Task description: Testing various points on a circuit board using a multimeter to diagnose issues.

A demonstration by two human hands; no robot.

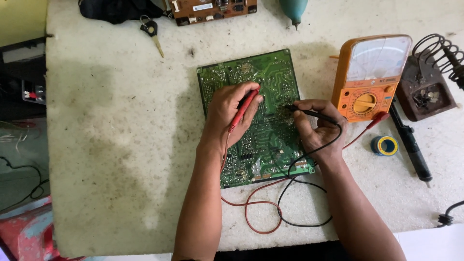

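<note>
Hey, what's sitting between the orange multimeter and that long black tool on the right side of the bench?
In the head view, between the orange multimeter and the long black tool lies the red lead plug; a small blue-and-yellow roll sits just below.

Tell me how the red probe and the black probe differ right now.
The red probe sits in the left hand; the black probe sits in the right hand. The red probe slants steeply, its tip up by the fingers; the black probe lies nearly flat, its tip pointing left. Both touch the green circuit board, and each trails a wire of its own colour across the table.
</note>
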